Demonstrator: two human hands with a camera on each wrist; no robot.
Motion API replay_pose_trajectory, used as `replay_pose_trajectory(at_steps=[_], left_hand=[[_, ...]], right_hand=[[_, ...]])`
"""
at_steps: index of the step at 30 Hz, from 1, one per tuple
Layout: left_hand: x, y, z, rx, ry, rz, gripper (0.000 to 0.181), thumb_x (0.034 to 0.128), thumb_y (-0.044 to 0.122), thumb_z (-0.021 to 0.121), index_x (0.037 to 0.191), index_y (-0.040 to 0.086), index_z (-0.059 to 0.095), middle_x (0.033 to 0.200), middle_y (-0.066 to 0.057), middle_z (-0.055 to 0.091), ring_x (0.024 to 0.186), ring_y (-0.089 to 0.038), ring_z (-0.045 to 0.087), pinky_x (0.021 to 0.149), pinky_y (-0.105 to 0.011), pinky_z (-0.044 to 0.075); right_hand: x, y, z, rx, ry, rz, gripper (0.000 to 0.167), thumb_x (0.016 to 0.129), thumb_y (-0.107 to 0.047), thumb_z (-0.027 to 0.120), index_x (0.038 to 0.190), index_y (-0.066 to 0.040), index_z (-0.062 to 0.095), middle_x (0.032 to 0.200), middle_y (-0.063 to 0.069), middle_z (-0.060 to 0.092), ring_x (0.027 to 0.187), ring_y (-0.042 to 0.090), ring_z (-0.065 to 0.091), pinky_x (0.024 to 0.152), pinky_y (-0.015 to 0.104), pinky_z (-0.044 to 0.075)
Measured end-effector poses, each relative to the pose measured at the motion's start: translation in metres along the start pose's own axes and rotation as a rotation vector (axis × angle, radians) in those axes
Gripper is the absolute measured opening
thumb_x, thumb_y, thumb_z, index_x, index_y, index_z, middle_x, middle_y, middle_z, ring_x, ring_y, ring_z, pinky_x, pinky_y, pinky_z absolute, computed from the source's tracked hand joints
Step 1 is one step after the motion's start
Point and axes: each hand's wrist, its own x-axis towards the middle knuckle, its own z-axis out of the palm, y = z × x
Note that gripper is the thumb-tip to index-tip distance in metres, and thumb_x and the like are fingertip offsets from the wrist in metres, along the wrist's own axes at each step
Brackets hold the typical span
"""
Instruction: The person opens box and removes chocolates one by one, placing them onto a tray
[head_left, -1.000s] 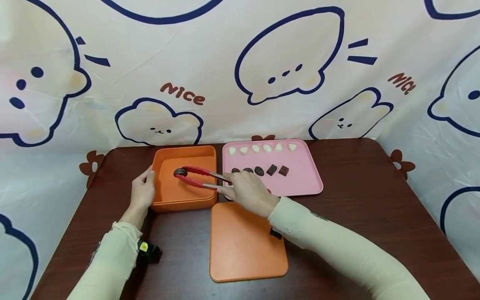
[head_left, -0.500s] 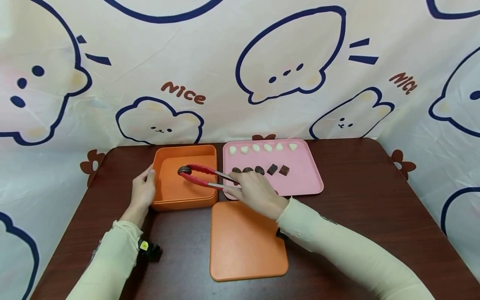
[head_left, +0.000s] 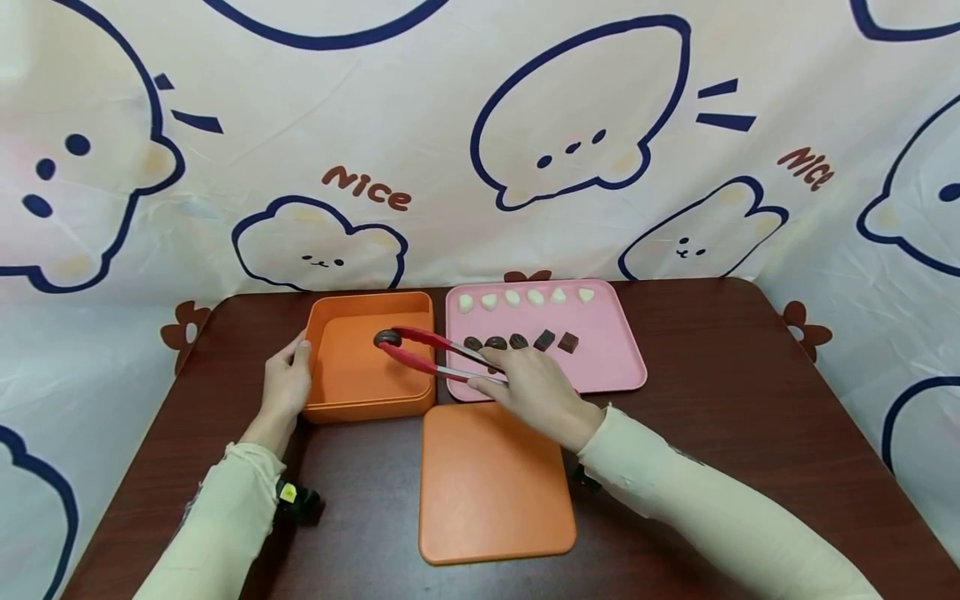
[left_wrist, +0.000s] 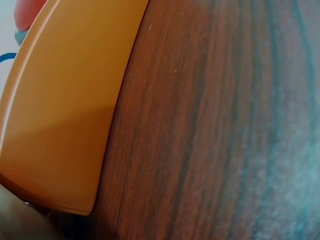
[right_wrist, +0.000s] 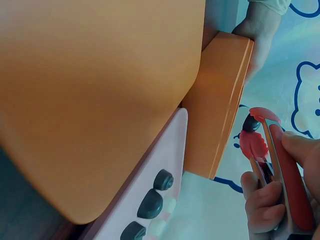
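At the left side of an orange box [head_left: 367, 408], the left hand [head_left: 287, 383] grips the wall, its thumb at the rim. The right hand [head_left: 540, 392] holds a pair of metal tongs with red tips and grips [right_wrist: 292, 180]. Pinched between the tong tips is a dark, rounded chocolate [head_left: 386, 338], which hangs over the right half of the box. In the right wrist view the fingers and thumb wrap around the tong handles, and the chocolate [right_wrist: 251, 123] sits above the box rim. The left wrist view catches the box's outer wall [left_wrist: 65, 100] and a bit of the hand.
A pink tray [head_left: 611, 358] right of the box bears a row of white pieces [head_left: 512, 297] and several dark chocolates [head_left: 518, 341], some partly hidden by the right hand. In front lies a flat orange lid [head_left: 495, 492] on the dark wooden table [head_left: 712, 400]. A printed cloth hangs behind.
The right hand has drawn the tongs and the pinched chocolate rightward across the box. The left hand and the box have stayed in place.
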Motion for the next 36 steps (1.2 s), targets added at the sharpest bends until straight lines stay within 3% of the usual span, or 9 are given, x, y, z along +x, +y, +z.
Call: replay_pose_trajectory(at_steps=[7, 12, 18, 28, 31, 33, 36], left_hand=[[0.0, 0.0, 0.0, 0.001, 0.01, 0.003, 0.053, 0.1116, 0.036, 0.026, 0.161, 0.018, 0.024, 0.168, -0.005, 0.021, 0.157, -0.026, 0.015, 0.129, -0.046, 0.017], [0.0, 0.0, 0.0, -0.002, 0.013, 0.007, 0.052, 0.1115, 0.036, 0.027, 0.161, 0.019, 0.024, 0.168, -0.006, 0.021, 0.156, -0.026, 0.017, 0.128, -0.046, 0.018], [-0.001, 0.001, -0.001, 0.008, -0.007, 0.001, 0.053, 0.1117, 0.036, 0.025, 0.161, 0.019, 0.022, 0.169, -0.005, 0.019, 0.157, -0.026, 0.015, 0.129, -0.047, 0.017], [0.0, 0.001, -0.001, 0.01, 0.0, 0.004, 0.052, 0.1117, 0.035, 0.025, 0.161, 0.018, 0.023, 0.169, -0.004, 0.02, 0.157, -0.026, 0.016, 0.128, -0.048, 0.018], [0.0, 0.001, -0.001, 0.011, 0.0, 0.007, 0.052, 0.1118, 0.034, 0.025, 0.161, 0.018, 0.022, 0.169, -0.006, 0.019, 0.157, -0.028, 0.016, 0.128, -0.049, 0.018], [-0.001, 0.001, 0.0, 0.012, 0.001, 0.008, 0.052, 0.1119, 0.034, 0.025, 0.161, 0.018, 0.022, 0.169, -0.006, 0.019, 0.157, -0.028, 0.015, 0.128, -0.049, 0.018], [-0.001, 0.0, 0.0, 0.014, -0.002, 0.004, 0.052, 0.1118, 0.035, 0.025, 0.161, 0.019, 0.021, 0.169, -0.006, 0.019, 0.157, -0.028, 0.015, 0.128, -0.049, 0.018]], right_hand=[[-0.01, 0.01, -0.006, -0.029, 0.027, 0.001, 0.039, 0.09, -0.041, 0.075, 0.115, -0.01, 0.076, 0.079, 0.005, 0.072, 0.063, 0.015, 0.056, 0.058, 0.035, 0.048], [-0.018, 0.016, -0.009, -0.018, 0.023, 0.023, 0.043, 0.091, -0.041, 0.075, 0.12, -0.01, 0.075, 0.092, 0.006, 0.077, 0.067, 0.016, 0.06, 0.064, 0.038, 0.055], [-0.028, 0.024, -0.015, 0.003, 0.036, 0.047, 0.05, 0.091, -0.04, 0.074, 0.13, -0.01, 0.071, 0.12, 0.009, 0.075, 0.094, 0.024, 0.074, 0.079, 0.046, 0.06], [-0.044, 0.042, -0.02, -0.016, 0.053, 0.068, 0.051, 0.09, -0.04, 0.076, 0.132, -0.011, 0.069, 0.121, 0.01, 0.075, 0.099, 0.028, 0.074, 0.083, 0.047, 0.058], [-0.048, 0.048, -0.022, -0.022, 0.057, 0.081, 0.05, 0.09, -0.038, 0.076, 0.132, -0.012, 0.069, 0.112, 0.01, 0.077, 0.093, 0.024, 0.072, 0.078, 0.043, 0.057], [-0.051, 0.051, -0.023, -0.02, 0.057, 0.089, 0.049, 0.09, -0.037, 0.077, 0.132, -0.014, 0.07, 0.096, 0.007, 0.078, 0.083, 0.02, 0.068, 0.071, 0.038, 0.053], [-0.054, 0.055, -0.024, -0.014, 0.05, 0.101, 0.046, 0.09, -0.036, 0.077, 0.13, -0.015, 0.071, 0.07, -0.004, 0.065, 0.07, 0.015, 0.056, 0.061, 0.03, 0.042]])
